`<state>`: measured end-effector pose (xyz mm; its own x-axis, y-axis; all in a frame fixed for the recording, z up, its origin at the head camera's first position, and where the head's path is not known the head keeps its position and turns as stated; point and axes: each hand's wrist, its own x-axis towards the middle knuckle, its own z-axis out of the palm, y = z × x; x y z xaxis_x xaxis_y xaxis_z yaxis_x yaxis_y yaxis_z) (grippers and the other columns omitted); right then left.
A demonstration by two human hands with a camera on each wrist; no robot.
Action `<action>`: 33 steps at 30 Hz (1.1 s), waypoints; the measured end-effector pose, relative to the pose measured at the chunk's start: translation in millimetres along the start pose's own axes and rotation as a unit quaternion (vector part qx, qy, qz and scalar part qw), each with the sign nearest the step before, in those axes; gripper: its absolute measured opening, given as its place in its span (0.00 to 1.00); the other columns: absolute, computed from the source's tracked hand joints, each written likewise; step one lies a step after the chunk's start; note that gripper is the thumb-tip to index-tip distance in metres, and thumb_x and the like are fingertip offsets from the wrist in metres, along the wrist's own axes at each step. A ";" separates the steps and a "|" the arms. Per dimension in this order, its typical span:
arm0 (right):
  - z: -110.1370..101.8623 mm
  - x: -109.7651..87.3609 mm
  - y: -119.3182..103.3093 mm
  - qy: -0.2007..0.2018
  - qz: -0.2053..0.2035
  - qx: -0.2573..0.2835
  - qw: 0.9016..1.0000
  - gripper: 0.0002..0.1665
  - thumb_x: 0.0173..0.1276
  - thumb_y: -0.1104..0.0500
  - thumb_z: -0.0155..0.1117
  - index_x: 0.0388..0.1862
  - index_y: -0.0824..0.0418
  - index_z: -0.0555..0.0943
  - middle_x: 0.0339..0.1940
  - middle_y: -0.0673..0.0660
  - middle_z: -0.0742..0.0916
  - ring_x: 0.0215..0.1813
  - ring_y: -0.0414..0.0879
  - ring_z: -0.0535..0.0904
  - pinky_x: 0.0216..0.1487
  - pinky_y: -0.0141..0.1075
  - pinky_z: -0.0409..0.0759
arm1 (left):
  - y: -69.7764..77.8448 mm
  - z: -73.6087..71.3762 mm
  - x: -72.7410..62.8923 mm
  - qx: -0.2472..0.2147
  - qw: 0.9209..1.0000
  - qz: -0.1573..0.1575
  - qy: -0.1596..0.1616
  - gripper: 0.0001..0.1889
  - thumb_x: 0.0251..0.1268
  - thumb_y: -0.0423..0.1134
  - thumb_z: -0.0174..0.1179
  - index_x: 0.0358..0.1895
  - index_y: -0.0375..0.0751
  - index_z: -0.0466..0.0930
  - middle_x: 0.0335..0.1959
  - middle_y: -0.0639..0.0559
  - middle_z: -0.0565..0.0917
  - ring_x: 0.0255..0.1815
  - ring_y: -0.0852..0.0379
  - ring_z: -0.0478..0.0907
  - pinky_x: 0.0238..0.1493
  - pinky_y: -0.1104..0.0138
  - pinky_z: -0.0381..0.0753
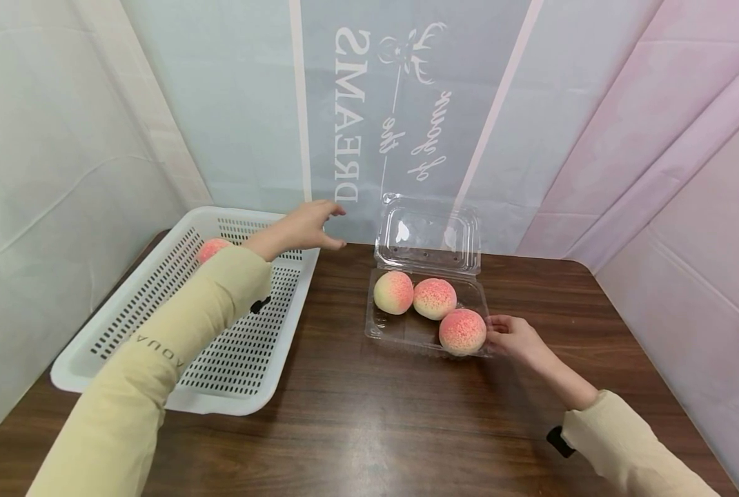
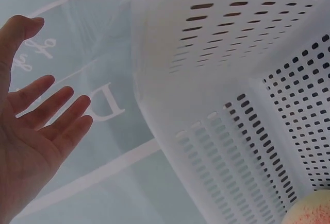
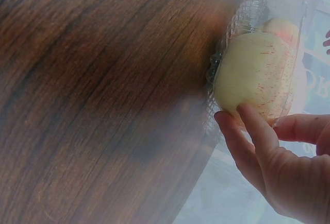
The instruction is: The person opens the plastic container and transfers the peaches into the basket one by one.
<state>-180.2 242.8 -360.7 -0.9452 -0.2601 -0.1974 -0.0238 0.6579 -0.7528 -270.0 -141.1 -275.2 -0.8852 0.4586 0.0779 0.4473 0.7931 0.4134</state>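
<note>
My left hand [image 1: 307, 226] is held over the far right corner of a white plastic basket [image 1: 294, 331], fingers spread and nothing in them. In the left wrist view that hand [image 2: 44, 116] shows its bare palm beside the basket wall. A pink and cream peach [image 1: 212, 249] lies in the basket, partly behind the sleeve. To the right, a clear plastic clamshell box [image 1: 378, 328] has its lid raised and contains a left peach [image 1: 394, 293], a middle peach [image 1: 435, 299] and a front right peach [image 1: 463, 332]. My right hand [image 1: 518, 338] pinches the box's right edge, fingertips beside the front right peach.
Both stand on a dark brown wooden table [image 1: 357, 414]. The box's clear lid [image 1: 428, 235] leans up near the pale printed cloth [image 1: 344, 103] behind the table. White cloth walls [image 1: 52, 138] close in the sides.
</note>
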 end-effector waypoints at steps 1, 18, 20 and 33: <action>0.1 0.0 0.1 0.000 0.000 0.000 1.000 0.26 0.65 0.65 0.52 0.54 0.85 0.64 0.47 0.77 0.77 0.38 0.44 0.80 0.34 0.30 0.79 | 1.0 -0.1 0.4 -0.001 1.000 -0.001 0.000 0.35 0.51 0.46 0.64 0.60 0.32 0.64 0.60 0.40 0.68 0.58 0.44 0.67 0.58 0.55 0.67; -1.4 1.0 0.9 -0.004 0.007 -0.003 1.000 0.26 0.66 0.64 0.51 0.54 0.86 0.63 0.47 0.77 0.77 0.39 0.47 0.80 0.35 0.34 0.80 | 13.0 1.2 9.7 0.009 1.000 0.018 -0.001 0.34 0.50 0.46 0.64 0.59 0.32 0.65 0.59 0.40 0.70 0.59 0.45 0.67 0.60 0.56 0.65; -1.5 0.9 0.7 -0.003 0.007 -0.006 1.000 0.26 0.66 0.64 0.51 0.54 0.86 0.63 0.47 0.77 0.77 0.39 0.47 0.80 0.35 0.33 0.80 | 15.0 1.2 10.6 0.010 1.000 0.022 -0.002 0.34 0.50 0.46 0.64 0.59 0.31 0.65 0.59 0.40 0.70 0.59 0.44 0.66 0.60 0.56 0.65; -1.7 1.1 0.1 0.000 0.002 -0.011 1.000 0.26 0.66 0.64 0.51 0.54 0.86 0.63 0.49 0.78 0.76 0.41 0.50 0.80 0.35 0.33 0.80 | 22.7 6.9 18.3 0.004 0.999 0.037 -0.011 0.34 0.50 0.45 0.64 0.58 0.30 0.66 0.58 0.39 0.71 0.60 0.44 0.66 0.61 0.57 0.63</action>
<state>-181.7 243.8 -359.9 -0.9450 -0.2575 -0.2014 -0.0269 0.6751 -0.7372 -275.2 -112.0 -270.7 -0.8472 0.5239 0.0884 0.5120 0.7605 0.3993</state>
